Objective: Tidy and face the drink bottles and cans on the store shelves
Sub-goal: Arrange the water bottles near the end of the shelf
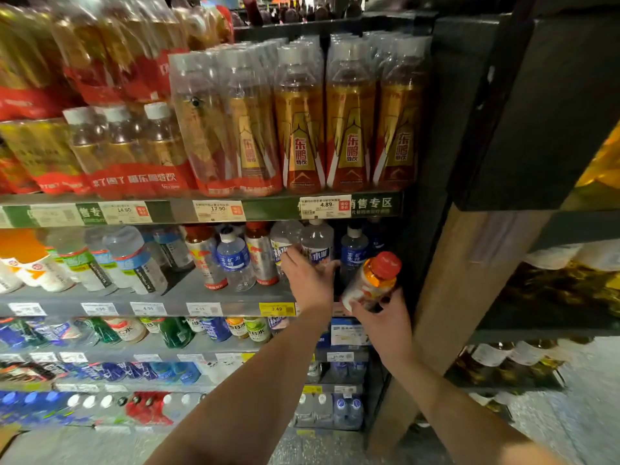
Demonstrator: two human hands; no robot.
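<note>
My right hand (382,317) grips an orange drink bottle with a red cap (374,280), tilted, just in front of the second shelf's right end. On that shelf my left hand (307,278) is wrapped around a clear bottle with a white cap (317,241). A dark blue bottle (354,250) stands to its right, partly behind the orange bottle. To the left stand a clear blue-labelled water bottle (235,260) and silver red-capped bottles (260,251). Further left, several clear bottles (134,260) lean.
Gold bottles (349,129) and shrink-wrapped packs (221,129) fill the shelf above. Price tags (323,206) line the shelf edges. Lower shelves hold more bottles (214,328) and water packs (339,409). A dark upright and wooden post (446,297) bound the right side.
</note>
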